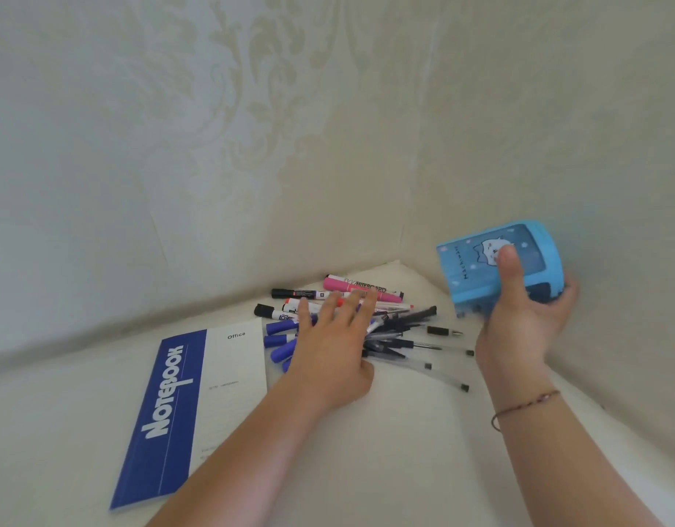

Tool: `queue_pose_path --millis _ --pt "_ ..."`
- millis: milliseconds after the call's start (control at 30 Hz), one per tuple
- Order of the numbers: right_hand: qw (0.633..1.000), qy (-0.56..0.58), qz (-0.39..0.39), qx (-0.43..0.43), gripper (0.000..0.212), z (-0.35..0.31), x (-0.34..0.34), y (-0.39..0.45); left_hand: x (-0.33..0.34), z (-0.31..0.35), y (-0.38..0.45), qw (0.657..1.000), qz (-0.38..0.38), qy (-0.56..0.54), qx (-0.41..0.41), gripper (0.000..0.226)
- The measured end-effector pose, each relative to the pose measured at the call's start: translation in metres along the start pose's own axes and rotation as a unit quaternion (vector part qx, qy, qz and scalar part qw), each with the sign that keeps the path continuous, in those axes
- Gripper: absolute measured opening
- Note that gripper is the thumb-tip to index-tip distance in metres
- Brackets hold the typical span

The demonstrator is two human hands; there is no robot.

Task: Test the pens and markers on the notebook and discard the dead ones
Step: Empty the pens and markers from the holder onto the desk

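In the head view, a pale cream worktop (404, 450) is seen set into a corner of damask-patterned wallpaper (252, 108). A closed blue-and-white notebook (184, 408), printed "Notebook" and "Office", lies flat on it. Just right of the notebook, toward the corner, a pile of pens and markers (400, 329) is spread out. At the far edge of the pile a pink whiteboard marker (351, 285) is seen, with a black marker (294, 293) beside it; blue-capped pens (279, 328) lie on the side nearest the notebook, and clear-barrelled pens with black caps (442, 370) fan out on the side away from it.

The left hand (334, 344) is laid flat on the middle of the pile, its fingers straight and spread, nothing being gripped. Much of the pile is hidden under this hand, so the pieces cannot be counted. The right hand (526, 317) is held right of the pile, above the worktop, and is clamped on a light blue pen holder (476, 275) bearing a cat picture; the thumb is pressed on its front face. The holder is tilted and blurred, and its opening cannot be made out. A thin cord bracelet (526, 405) is worn on the right wrist. The small print on the notebook cover cannot be read.
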State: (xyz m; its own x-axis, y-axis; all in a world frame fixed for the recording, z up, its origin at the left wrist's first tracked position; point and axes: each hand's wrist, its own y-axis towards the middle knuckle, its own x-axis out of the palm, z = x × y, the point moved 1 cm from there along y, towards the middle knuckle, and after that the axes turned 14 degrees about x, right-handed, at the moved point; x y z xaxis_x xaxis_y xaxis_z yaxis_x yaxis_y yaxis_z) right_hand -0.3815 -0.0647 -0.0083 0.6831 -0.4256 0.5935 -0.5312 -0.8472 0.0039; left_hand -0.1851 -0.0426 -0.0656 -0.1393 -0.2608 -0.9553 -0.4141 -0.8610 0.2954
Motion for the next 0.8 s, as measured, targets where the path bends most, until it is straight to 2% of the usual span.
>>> queue_pose_path --millis 67,200,267,367,467,633,800 --pt "0.998 0.034 0.012 0.043 0.068 0.004 -0.005 -0.005 0.001 0.009 -0.001 0.999 -0.018 0.001 0.045 0.084" --pt "0.997 0.048 0.042 0.052 0.064 -0.001 -0.013 -0.007 0.009 0.016 0.002 0.994 -0.038 0.048 0.092 0.066" --pt "0.995 0.056 0.031 0.074 0.053 -0.006 -0.016 -0.007 0.01 0.018 0.006 0.996 -0.024 0.052 0.075 0.066" --pt "0.982 0.126 0.034 0.137 0.046 -0.01 -0.022 -0.007 0.012 0.022 0.01 0.998 0.007 0.035 0.046 0.068" --pt "0.968 0.176 0.011 0.18 0.055 -0.012 -0.024 -0.009 0.011 0.027 0.01 0.997 0.019 0.009 0.071 0.07" --pt "0.949 0.152 -0.046 0.274 0.072 -0.002 -0.02 -0.027 0.004 0.033 0.008 0.99 0.059 -0.101 0.08 0.082" --pt "0.947 0.19 -0.026 0.257 0.062 -0.005 -0.039 -0.037 0.005 0.033 -0.002 0.986 0.096 -0.09 0.104 0.071"
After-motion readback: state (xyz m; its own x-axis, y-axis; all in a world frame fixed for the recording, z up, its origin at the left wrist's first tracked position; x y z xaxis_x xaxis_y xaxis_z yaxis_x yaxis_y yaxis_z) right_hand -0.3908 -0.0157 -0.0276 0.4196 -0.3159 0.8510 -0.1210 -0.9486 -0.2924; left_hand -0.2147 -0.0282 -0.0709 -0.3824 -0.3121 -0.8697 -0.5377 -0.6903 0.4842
